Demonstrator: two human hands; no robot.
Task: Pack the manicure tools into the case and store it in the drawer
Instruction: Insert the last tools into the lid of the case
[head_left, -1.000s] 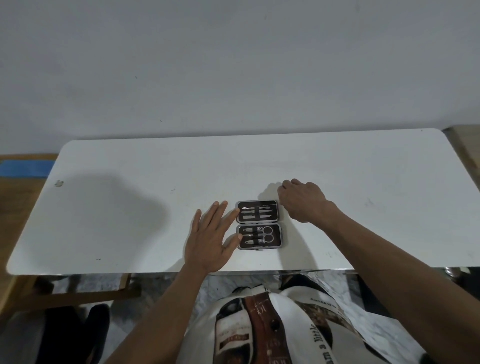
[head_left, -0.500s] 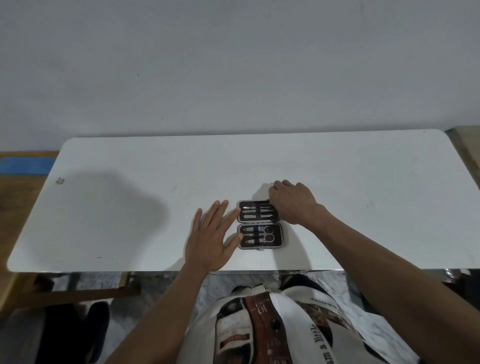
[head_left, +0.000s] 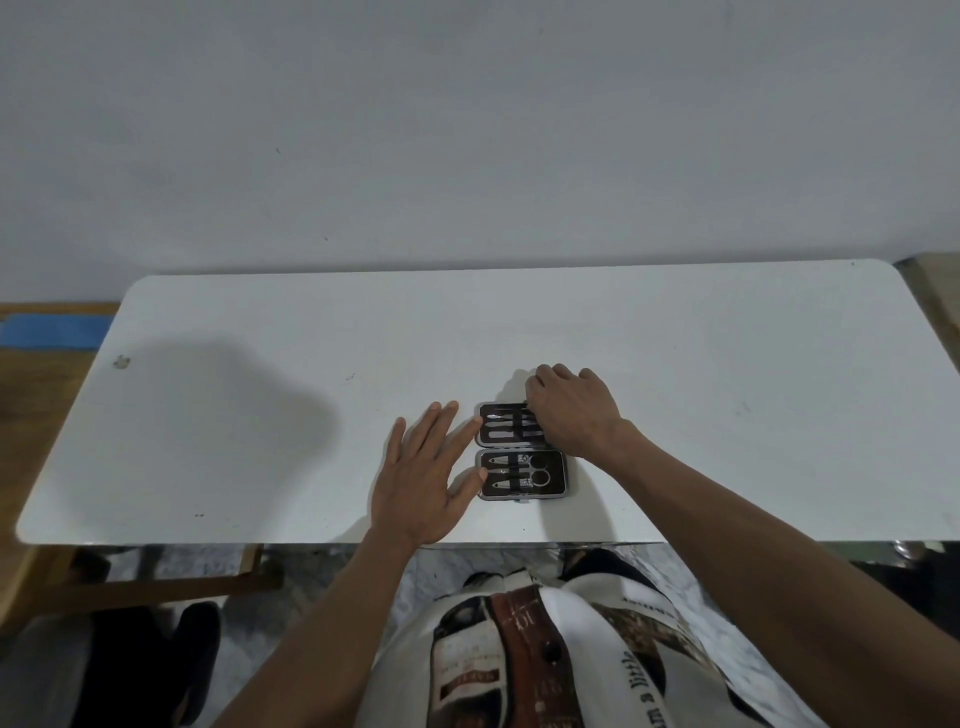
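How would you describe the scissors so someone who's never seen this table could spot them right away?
On the white table, an open manicure case lies near the front edge between the two hands. Look in the half nearer the person, toward its right end. The scissors are the only tool there with two round finger loops.

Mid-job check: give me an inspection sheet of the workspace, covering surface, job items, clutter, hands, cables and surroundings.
Surface: white rectangular table, small mark near its left edge.
Job's things: open black manicure case with silver rim lies flat; metal tools strapped in both halves, small scissors in the near half. No drawer seen.
Clutter: nothing seen.
Hands: left hand flat, fingers spread, touching the case's left edge; right hand curled over the far half's right end.
Cables: nothing seen.
Surroundings: plain grey wall; wooden floor with blue strip at left.
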